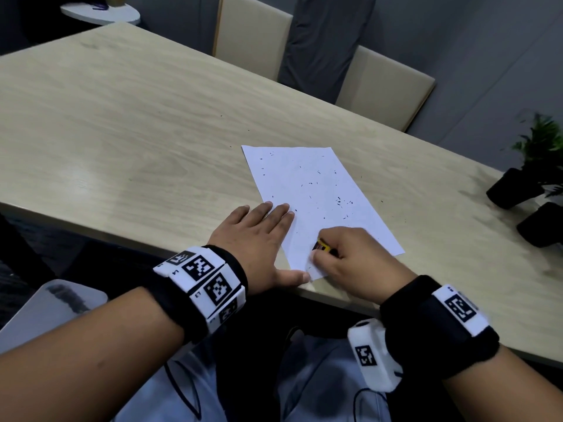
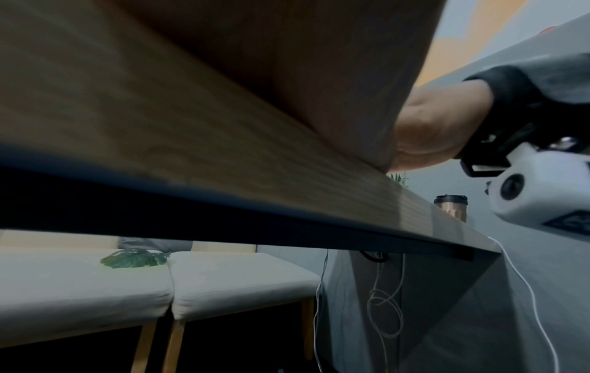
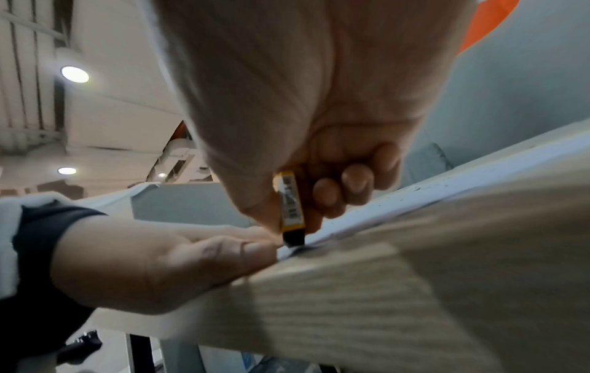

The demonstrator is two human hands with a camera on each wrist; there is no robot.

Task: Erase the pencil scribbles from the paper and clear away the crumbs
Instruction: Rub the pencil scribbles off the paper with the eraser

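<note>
Right hand [image 1: 355, 257] pinches a small eraser [image 3: 290, 207] in a yellow sleeve, thumb on one side and curled fingers [image 3: 354, 180] on the other. Its dark tip is pressed down on the near corner of the paper [image 1: 316, 190], just beside the table's [image 1: 137, 132] front edge. Left hand [image 1: 259, 239] lies flat with fingers straight and close together on the left edge of the sheet, the thumb stretched along the table edge and nearly touching the eraser tip. Dark crumbs [image 1: 342, 202] are scattered over the white sheet beyond both hands, and a few lie on the wood near it. Two black plant pots [image 1: 515, 188] stand well apart at the right.
</note>
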